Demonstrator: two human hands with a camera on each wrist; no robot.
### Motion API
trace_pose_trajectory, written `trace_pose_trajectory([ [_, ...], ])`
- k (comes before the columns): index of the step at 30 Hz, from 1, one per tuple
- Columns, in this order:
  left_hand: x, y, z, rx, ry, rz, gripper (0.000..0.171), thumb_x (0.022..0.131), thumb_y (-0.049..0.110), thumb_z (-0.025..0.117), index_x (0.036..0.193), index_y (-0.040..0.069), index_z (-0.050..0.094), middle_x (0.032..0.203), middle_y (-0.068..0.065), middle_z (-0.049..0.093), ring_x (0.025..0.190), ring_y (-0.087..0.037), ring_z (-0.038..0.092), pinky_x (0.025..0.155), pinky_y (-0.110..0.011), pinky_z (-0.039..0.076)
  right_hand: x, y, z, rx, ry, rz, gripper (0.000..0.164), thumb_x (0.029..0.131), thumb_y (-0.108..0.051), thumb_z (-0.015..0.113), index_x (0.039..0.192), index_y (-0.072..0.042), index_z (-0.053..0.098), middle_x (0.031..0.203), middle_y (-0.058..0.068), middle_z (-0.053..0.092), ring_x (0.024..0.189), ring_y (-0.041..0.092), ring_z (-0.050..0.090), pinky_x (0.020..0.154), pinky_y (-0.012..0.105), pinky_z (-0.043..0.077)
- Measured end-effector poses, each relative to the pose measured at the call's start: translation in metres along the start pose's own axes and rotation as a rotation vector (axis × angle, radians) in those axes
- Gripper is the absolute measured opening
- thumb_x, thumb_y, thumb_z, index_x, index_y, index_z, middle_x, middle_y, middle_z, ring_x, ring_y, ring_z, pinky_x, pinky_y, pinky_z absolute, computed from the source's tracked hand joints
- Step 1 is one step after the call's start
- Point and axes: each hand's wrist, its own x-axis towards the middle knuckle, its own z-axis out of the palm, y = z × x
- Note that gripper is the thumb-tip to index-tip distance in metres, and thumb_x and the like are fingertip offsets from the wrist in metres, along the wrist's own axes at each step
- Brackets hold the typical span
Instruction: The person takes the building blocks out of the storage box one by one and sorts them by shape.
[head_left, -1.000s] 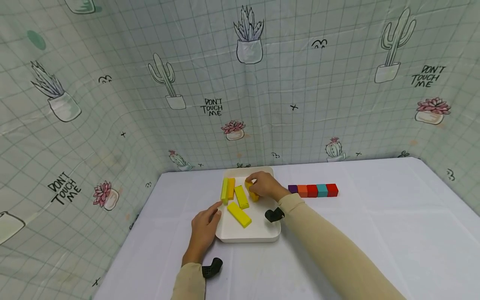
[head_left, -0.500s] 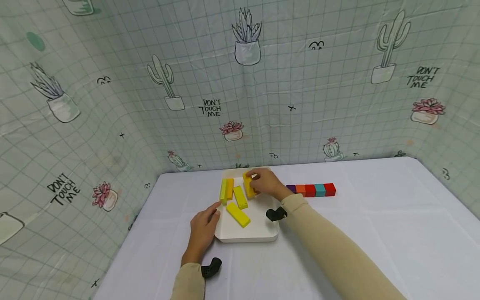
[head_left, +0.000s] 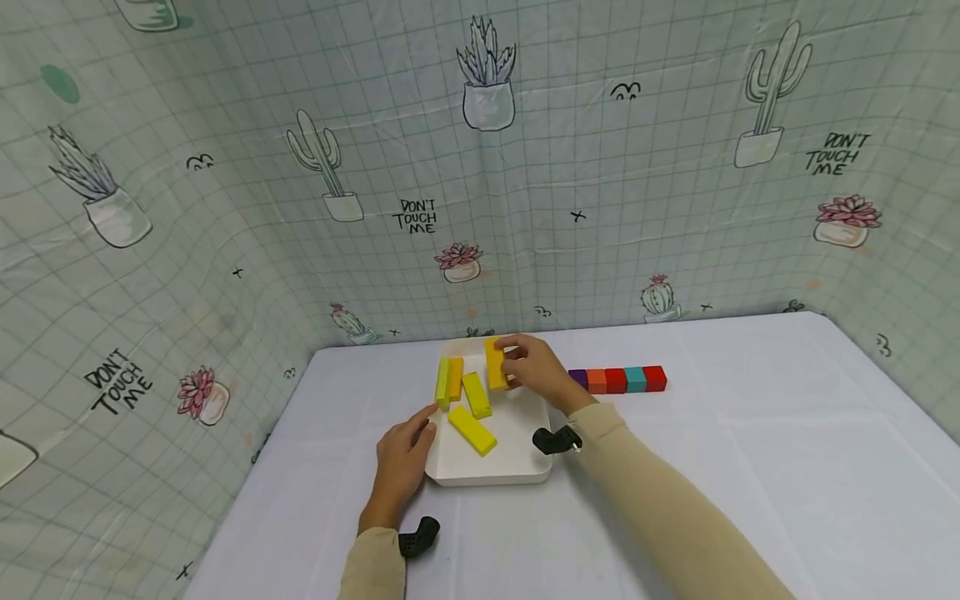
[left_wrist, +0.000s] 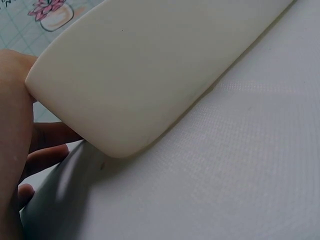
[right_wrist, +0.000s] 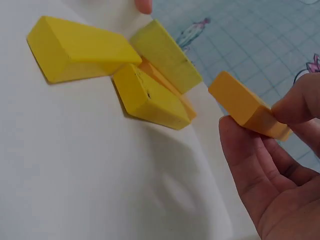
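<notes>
My right hand (head_left: 536, 364) pinches an orange-yellow rectangular block (right_wrist: 245, 102) between thumb and fingers. The block is raised on end over the far part of the white tray (head_left: 517, 454), apart from the other blocks. My left hand (head_left: 401, 458) rests at the tray's left side. Its fingers touch the rim and outer wall, seen partly in the left wrist view. Inside the tray lie a bright yellow block (head_left: 472, 430), a second yellow block (head_left: 476, 395), a lime-yellow block (head_left: 442, 384) and an orange-yellow block (head_left: 455, 378) against the left wall.
A row of cubes, purple (head_left: 577, 379), orange (head_left: 596, 381), red (head_left: 615, 381), teal (head_left: 635, 380) and red (head_left: 655, 378), stands right of the tray on the white table (head_left: 750, 433). A cactus-printed cloth (head_left: 547, 167) hangs behind and at the left.
My right hand has tilted the orange-yellow block more upright and lifted it slightly. My left hand stays at the tray's side. The head view has shifted a little.
</notes>
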Motion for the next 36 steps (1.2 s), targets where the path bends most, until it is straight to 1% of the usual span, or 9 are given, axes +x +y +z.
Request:
trace_pose_trajectory([
  [5,0.0,0.0,0.0,0.001,0.0,0.001,0.038,0.103,0.027,0.053,0.14,0.024,0.062,0.127,-0.01,0.066,0.123,-0.032,0.053,0.109,-0.058,0.033,-0.005,-0.001,0.001,0.03,0.016,-0.002,0.044,0.088,-0.002,0.062,0.13,-0.012,0.062,0.115,0.014,0.06,0.097,0.029,0.061,0.072,0.035,0.06],
  [10,0.0,0.0,0.0,0.003,-0.001,-0.001,0.038,0.103,0.027,0.053,0.14,0.024,0.062,0.126,-0.01,0.066,0.122,-0.032,0.054,0.109,-0.058,0.033,-0.013,0.0,-0.003,0.081,0.026,0.005,0.055,0.088,-0.001,0.062,0.14,-0.016,0.056,0.116,0.015,0.057,0.103,0.031,0.059,0.074,0.037,0.06],
  [14,0.0,0.0,0.0,0.002,-0.001,0.002,0.038,0.103,0.027,0.053,0.14,0.023,0.061,0.127,-0.01,0.066,0.123,-0.032,0.053,0.109,-0.059,0.032,-0.018,0.001,-0.006,0.115,0.036,0.012,0.062,0.089,-0.001,0.063,0.147,-0.02,0.051,0.118,0.016,0.057,0.103,0.031,0.059,0.076,0.037,0.06],
  [19,0.001,0.0,0.0,0.008,-0.002,0.004,0.039,0.103,0.026,0.052,0.141,0.022,0.061,0.128,-0.011,0.066,0.123,-0.032,0.053,0.11,-0.059,0.03,-0.024,0.001,-0.01,0.141,0.051,0.02,0.068,0.089,-0.002,0.062,0.152,-0.02,0.045,0.12,0.017,0.057,0.1,0.032,0.061,0.077,0.038,0.06],
  [26,0.0,0.001,-0.001,0.0,-0.001,0.004,0.038,0.103,0.026,0.053,0.14,0.022,0.062,0.127,-0.01,0.066,0.122,-0.032,0.054,0.109,-0.058,0.032,-0.035,-0.002,-0.014,0.158,0.061,0.029,0.067,0.09,-0.002,0.061,0.152,-0.021,0.044,0.121,0.017,0.056,0.1,0.032,0.059,0.077,0.04,0.06],
  [32,0.0,0.001,-0.002,-0.002,0.002,0.003,0.038,0.103,0.027,0.053,0.14,0.023,0.061,0.127,-0.011,0.066,0.122,-0.032,0.054,0.109,-0.058,0.033,-0.04,0.0,-0.019,0.183,0.051,0.009,0.066,0.088,0.001,0.059,0.149,-0.018,0.045,0.119,0.02,0.054,0.097,0.032,0.059,0.075,0.042,0.06],
  [36,0.0,0.0,-0.001,-0.01,-0.003,-0.008,0.039,0.103,0.028,0.053,0.14,0.024,0.061,0.127,-0.01,0.066,0.122,-0.032,0.054,0.108,-0.058,0.035,-0.046,0.002,-0.023,0.174,0.071,0.02,0.065,0.088,-0.001,0.06,0.149,-0.019,0.046,0.118,0.019,0.055,0.098,0.033,0.06,0.075,0.041,0.06],
])
